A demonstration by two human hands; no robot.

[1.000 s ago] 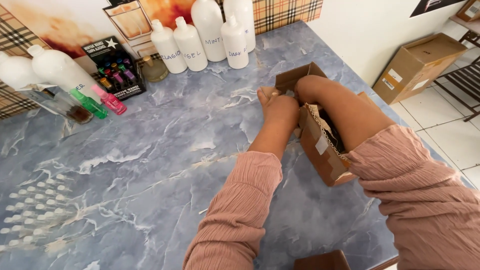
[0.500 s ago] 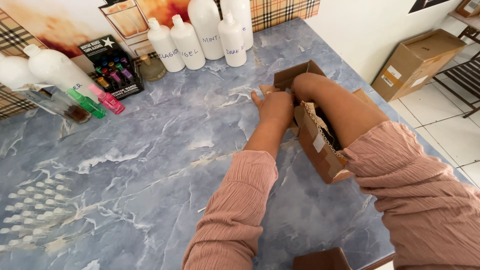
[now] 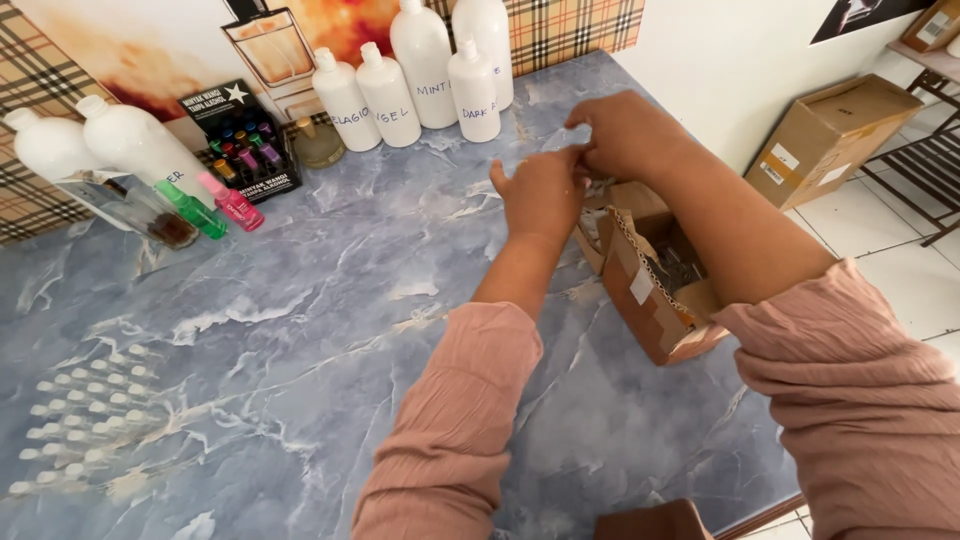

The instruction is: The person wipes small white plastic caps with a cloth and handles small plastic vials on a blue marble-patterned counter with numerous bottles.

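Fingers of both hands meet just above the open top of the small cardboard box point(image 3: 655, 295), pinching at something pale and thin between them; the item is too small to identify. Left hand point(image 3: 540, 195): thumb and forefinger drawn together toward the right hand, remaining fingers spread and lifted. Right hand point(image 3: 625, 130): fingertips curled down and closed toward the same spot; cannot tell how firm the pinch is.

Box stands on the blue marbled table point(image 3: 300, 330) near its right edge, flaps up, dark small parts showing inside. Right forearm lies across the box's far side.

Surroundings: white bottles point(image 3: 420, 80) in a row at the back of the table, a black display box of small coloured vials point(image 3: 240, 140) to their left, green and pink spray bottles point(image 3: 215, 205) near it. Rows of small white caps point(image 3: 85, 420) sit at the table's left, well apart from the hands. A larger carton point(image 3: 835, 130) rests on the tiled floor.

Judgement on handling: keep the pinch low over the box opening so anything dropped falls back in; steady the box, since it sits close to the edge.
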